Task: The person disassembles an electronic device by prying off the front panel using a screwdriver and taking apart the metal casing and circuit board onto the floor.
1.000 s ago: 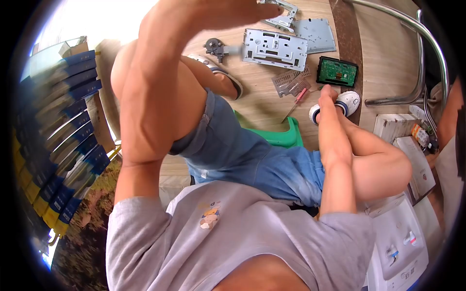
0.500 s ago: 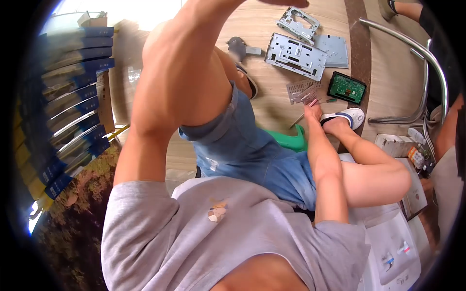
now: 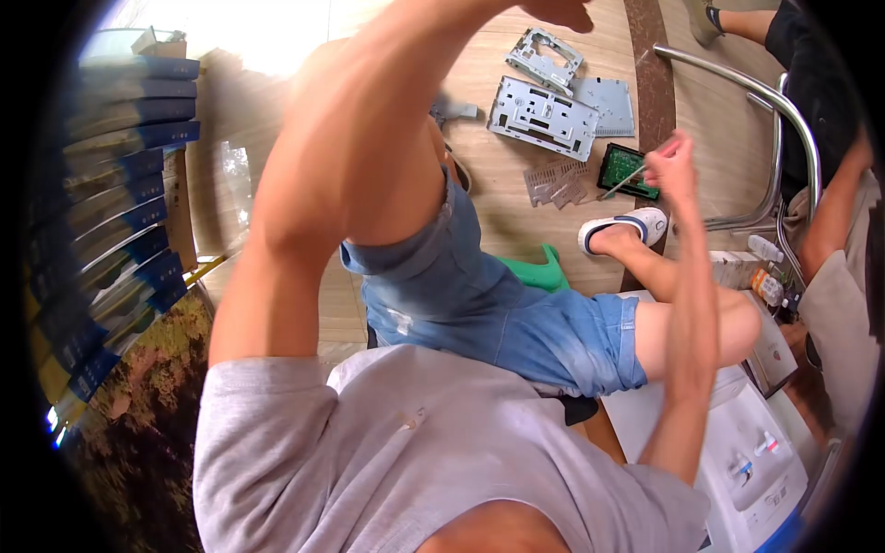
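My right hand [image 3: 673, 173] is closed around a screwdriver [image 3: 627, 180], with a bit of red showing at the top of the fist. Its thin shaft slants down and left across a green circuit board in a black frame [image 3: 616, 163]. A small green piece lies near the shaft's end. Perforated metal plates [image 3: 558, 182] lie left of the board. At the top edge, my left hand [image 3: 559, 13] is mostly cut off and dark, so its grip is unclear. Below it on the floor are a metal bracket [image 3: 535, 76] and a slotted metal casing [image 3: 542, 118].
A flat metal sheet [image 3: 616, 104] lies beside the casing. A chair's chrome frame [image 3: 784, 111] and another person sit at right. Blue-edged boxes [image 3: 138, 106] are stacked at left. A green plastic object [image 3: 544, 272] stands by my shorts, and a white panel [image 3: 728, 433] is at lower right.
My right hand has risen from beside the perforated plates to right of the circuit board, bringing the screwdriver along. My left hand stays near the top edge. The view has shifted slightly.
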A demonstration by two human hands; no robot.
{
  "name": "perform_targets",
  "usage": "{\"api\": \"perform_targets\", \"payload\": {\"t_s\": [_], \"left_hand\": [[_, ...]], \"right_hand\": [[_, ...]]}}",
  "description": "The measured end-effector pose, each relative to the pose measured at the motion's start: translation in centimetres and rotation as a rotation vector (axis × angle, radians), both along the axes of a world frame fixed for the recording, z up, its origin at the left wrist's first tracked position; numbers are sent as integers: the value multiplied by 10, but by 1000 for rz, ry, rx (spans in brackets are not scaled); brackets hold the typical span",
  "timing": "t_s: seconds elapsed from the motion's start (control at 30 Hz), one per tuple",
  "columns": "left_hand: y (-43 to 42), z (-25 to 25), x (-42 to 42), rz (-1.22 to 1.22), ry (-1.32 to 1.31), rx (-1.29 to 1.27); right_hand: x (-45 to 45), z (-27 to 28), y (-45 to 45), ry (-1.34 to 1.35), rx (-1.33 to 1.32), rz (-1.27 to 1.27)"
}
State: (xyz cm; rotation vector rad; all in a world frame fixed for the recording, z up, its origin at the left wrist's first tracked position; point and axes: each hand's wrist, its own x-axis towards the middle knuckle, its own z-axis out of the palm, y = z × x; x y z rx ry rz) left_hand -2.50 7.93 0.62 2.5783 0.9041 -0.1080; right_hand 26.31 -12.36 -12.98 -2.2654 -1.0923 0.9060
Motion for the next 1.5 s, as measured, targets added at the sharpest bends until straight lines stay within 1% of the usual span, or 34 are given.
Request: {"api": "perform_targets", "payload": {"t_s": [0.03,0.1,0.17,0.2,0.3,0.33,0.37,0.43,0.5,0.53,0.63,0.73,0.83,0.87,0.97,1.1,1.3,1.5], "left_hand": [[1,-5,9,-28,20,-2],[-3,-12,13,-49,18,12],[-17,-19,15,-49,-31,46],[-17,-33,27,-45,55,60],[-31,-46,36,-89,118,-75],[-45,-58,35,-56,-28,23],[-52,-68,39,-53,122,-45],[-74,-98,41,-130,242,-42],[-102,-125,36,-283,383,-124],[-117,-131,34,-336,439,-166],[-154,-140,29,-530,601,-272],[-163,-144,32,-598,525,-328],[-146,-141,48,-542,430,-266],[-135,-138,53,-508,407,-287],[-115,-139,60,-475,393,-163],[-108,-140,64,-471,490,-259],[-123,-140,58,-540,472,-287],[-123,-144,53,-525,470,-261]], "right_hand": [[2,30,4,8,31,54],[4,69,6,46,102,132],[-5,95,-2,101,182,166],[-11,101,-8,71,188,189],[-36,81,-35,-105,280,218],[-47,75,-43,-150,287,281],[-58,70,-52,-195,296,344],[-72,62,-58,-247,342,443],[-77,58,-61,-274,430,519],[-73,50,-62,-260,450,527],[-60,35,-57,-353,472,559],[-63,40,-52,-252,406,483],[-64,38,-51,-230,388,488],[-66,37,-50,-232,392,496],[-69,37,-48,-237,383,509],[-65,32,-49,-263,379,539],[-65,29,-51,-249,423,538],[-64,23,-49,-268,433,560]]}}
